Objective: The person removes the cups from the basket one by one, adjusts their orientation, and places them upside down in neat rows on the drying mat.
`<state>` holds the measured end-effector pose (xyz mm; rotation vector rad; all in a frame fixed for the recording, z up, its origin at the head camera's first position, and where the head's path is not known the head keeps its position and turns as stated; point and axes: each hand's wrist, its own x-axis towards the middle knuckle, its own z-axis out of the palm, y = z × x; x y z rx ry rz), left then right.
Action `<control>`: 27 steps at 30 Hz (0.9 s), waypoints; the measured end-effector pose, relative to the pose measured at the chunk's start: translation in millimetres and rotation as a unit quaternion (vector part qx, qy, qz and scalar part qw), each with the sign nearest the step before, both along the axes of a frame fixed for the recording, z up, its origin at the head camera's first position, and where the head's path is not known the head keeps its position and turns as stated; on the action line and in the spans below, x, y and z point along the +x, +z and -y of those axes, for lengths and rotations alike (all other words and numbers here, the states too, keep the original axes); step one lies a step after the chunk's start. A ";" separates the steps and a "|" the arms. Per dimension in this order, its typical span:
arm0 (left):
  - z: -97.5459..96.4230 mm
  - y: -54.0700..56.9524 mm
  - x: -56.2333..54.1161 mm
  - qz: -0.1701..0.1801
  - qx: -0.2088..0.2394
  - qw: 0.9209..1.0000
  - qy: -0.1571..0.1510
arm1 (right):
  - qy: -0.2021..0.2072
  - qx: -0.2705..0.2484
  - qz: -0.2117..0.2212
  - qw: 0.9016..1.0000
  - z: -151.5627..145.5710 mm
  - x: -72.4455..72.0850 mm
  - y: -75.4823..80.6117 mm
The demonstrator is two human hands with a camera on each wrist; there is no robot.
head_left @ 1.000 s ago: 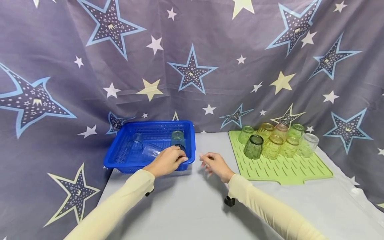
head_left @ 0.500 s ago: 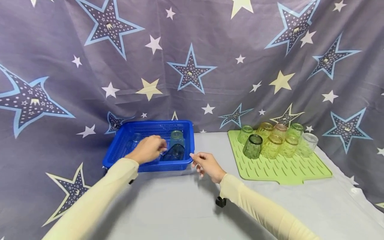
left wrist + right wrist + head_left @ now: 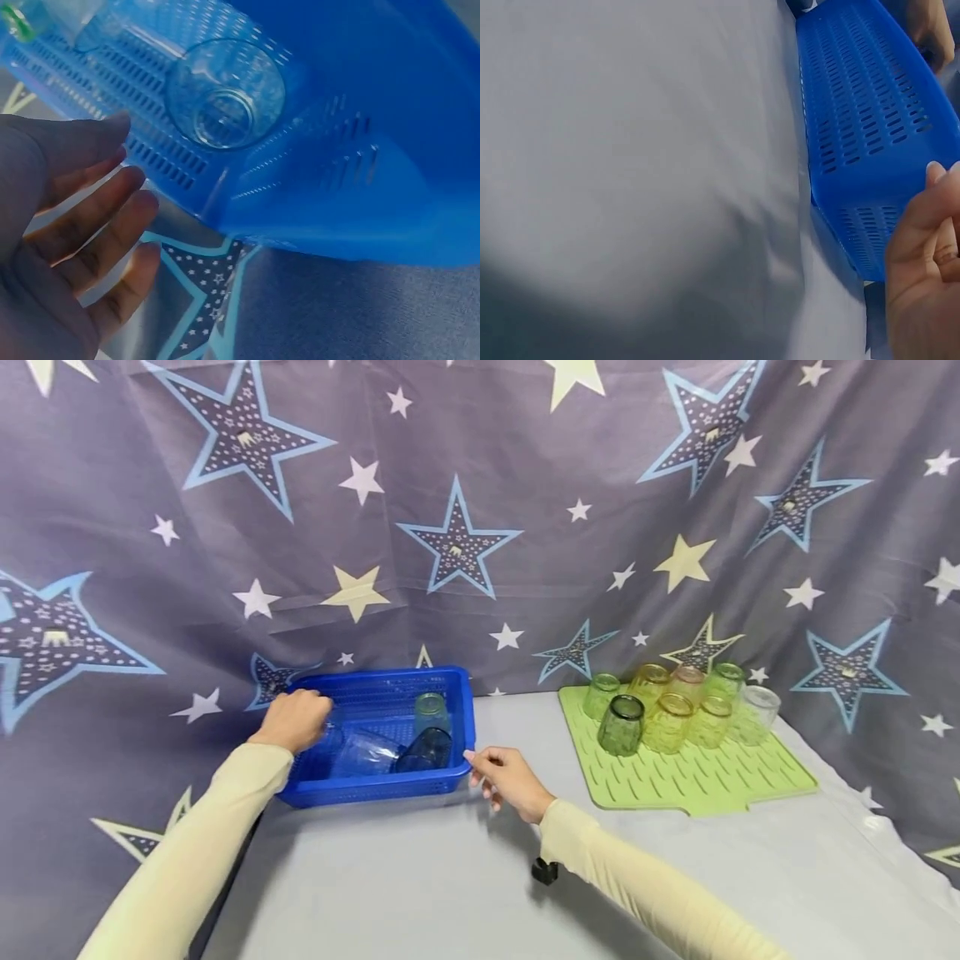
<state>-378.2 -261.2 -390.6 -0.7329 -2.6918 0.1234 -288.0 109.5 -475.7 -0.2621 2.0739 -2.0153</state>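
Mainly, one clear glass [image 3: 225,94]: inside the blue basket [image 3: 375,789], near the left end, left of centre in the head frame. Just beside that glass, the left hand [image 3: 296,721], released, fingers loosely bent, with nothing gripped and no contact visible (best seen at lower left of the left wrist frame). At the basket's near right corner, centre of the head frame, the right hand [image 3: 513,782], with thumb and forefinger pinched on the rim.

Farther right inside the basket, a lying glass [image 3: 367,752], a tipped dark glass [image 3: 427,750] just beside, and a greenish glass [image 3: 431,713] behind, bottom up. At right in the frame, on a slotted green mat [image 3: 660,785], eight upturned glasses [image 3: 669,723], close together. Below, pale cloth [image 3: 390,877]; behind, a starred curtain [image 3: 420,435].

Likeliest trouble, by judgement: a slip of smooth glass, from an off-centre grasp; a clink against the basket wall, from a hasty lift; a roll into the dark glass, from a jolt; a skidding basket, from too light a pinch.

No brand, label or writing legible anywhere; only stars and small crown-like figures on the curtain.
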 end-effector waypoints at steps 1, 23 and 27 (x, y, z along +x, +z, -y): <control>-0.4 -3.7 -3.0 0.005 -0.001 1.000 0.000 | -0.004 0.002 0.002 1.000 -1.9 0.9 -0.5; 12.9 -7.9 -34.5 0.118 0.059 0.990 0.050 | -0.011 0.001 0.002 1.000 0.8 4.1 -1.5; 12.7 -7.8 -38.9 0.139 0.088 0.984 0.074 | -0.005 -0.002 0.000 1.000 1.6 1.9 -1.4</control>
